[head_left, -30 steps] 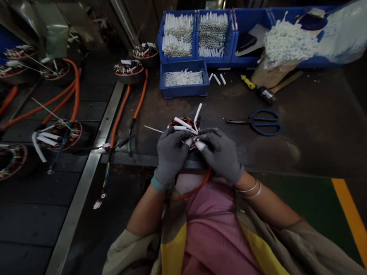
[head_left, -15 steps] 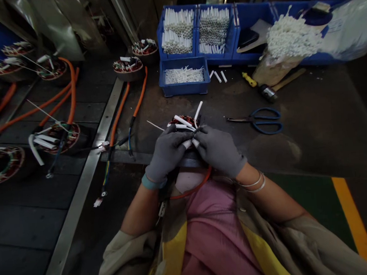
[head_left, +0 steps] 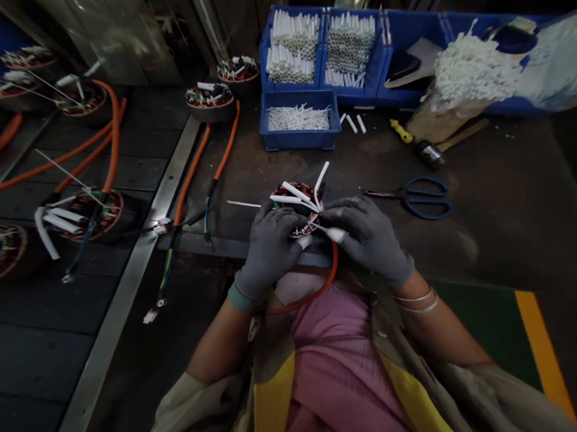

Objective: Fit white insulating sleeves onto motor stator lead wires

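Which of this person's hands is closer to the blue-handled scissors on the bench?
Right. The right hand is just beside the scissors, not touching them; the left hand is farther off, across the motor stator.

The dark steel table (head_left: 509, 228) carries a row of blue plastic bins (head_left: 359, 94) at 12 o'clock, and the bin in front of them (head_left: 299, 140) holds thin white sleeves. Just beside that bin, toward 1 o'clock, lie loose white tubes (head_left: 352, 123). Farther round at 2 o'clock are a yellow-handled tool (head_left: 401, 131) and a hammer (head_left: 430, 154), with blue-handled scissors (head_left: 427, 198) at 3 o'clock. An orange cable (head_left: 226, 141) runs across the table at 11 o'clock.
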Tool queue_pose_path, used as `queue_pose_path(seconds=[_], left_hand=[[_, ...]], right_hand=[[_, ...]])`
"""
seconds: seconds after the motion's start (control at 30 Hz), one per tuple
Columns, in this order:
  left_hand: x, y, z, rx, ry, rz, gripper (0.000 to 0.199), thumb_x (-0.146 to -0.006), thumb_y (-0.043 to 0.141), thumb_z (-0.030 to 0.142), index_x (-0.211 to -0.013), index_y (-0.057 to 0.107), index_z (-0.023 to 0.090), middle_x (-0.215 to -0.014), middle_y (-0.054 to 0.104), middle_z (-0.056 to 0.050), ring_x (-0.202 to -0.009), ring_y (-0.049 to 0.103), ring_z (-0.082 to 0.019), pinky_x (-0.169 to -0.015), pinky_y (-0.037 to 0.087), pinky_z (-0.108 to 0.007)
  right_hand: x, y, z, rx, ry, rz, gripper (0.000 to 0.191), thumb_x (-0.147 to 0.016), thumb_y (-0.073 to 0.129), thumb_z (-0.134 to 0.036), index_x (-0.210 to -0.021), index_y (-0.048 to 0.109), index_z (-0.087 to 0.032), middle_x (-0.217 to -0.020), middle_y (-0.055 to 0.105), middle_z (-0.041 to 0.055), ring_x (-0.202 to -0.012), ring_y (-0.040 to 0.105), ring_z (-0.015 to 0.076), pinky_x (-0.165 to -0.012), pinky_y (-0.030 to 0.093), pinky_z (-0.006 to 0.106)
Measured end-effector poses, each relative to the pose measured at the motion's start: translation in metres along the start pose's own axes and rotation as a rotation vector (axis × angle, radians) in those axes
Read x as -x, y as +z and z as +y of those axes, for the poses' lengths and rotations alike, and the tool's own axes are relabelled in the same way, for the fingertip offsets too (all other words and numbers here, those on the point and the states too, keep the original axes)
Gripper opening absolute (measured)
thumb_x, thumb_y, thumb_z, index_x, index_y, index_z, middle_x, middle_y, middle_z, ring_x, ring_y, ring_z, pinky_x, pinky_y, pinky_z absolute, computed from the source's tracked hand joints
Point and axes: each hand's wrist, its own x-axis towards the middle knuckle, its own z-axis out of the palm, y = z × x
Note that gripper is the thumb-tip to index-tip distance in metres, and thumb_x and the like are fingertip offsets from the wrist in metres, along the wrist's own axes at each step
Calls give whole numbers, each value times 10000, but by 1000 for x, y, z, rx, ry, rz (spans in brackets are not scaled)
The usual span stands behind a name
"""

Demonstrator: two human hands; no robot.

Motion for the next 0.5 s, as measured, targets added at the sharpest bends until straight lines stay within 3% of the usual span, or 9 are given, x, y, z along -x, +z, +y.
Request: queue_pose_path(seconds=[0.07,0.13,0.3,0.4,0.5], left_hand=[[0,-1,-2,-21,-11,-21,88,-918,726,293,-977,698,233,-1038,783,-28,-1036,720,-238,-1229,374,-514],[-2,0,-2,-11,-27,-23,72,-932,717,304,-949,691,238,-1011,782,-21,-1014,718,-234,-1230,369,-516],[-4,4,-1,81,-62,-15,80,-925,713,284,-871,675,239,-962,779,-6,-987,715,-217,-1228,368,-507],[-5,1,-6,116,-30,-28,146,-915,709,324,-814,651,237,-922,769,-11,-961,712,-218,-1210,384,-514],[-7,-8,-16,161,13,-25,212,-920,694,376,-774,642,231,-859,750,-16,-894,703,-215,-1152,441,-509]], right_hand=[[-4,4,1,49,-18,-79,193,-1000,663,-309,-1163,761,-273,-1304,734,70,-1245,623,293,-1051,473,475],[-3,7,1,80,-20,-127,165,-1000,663,-292,-1119,776,-285,-1254,756,50,-1278,602,301,-1053,447,491],[4,10,1,159,-30,-75,129,-1006,682,-305,-1071,791,-285,-1108,788,32,-1130,639,288,-937,421,463],[-19,19,-4,237,-24,-74,133,-997,685,-279,-1067,795,-256,-1129,781,64,-1166,616,314,-969,388,496],[-56,23,-5,256,-80,-184,115,-983,682,-258,-990,793,-230,-1074,776,76,-1133,619,315,-956,410,492]])
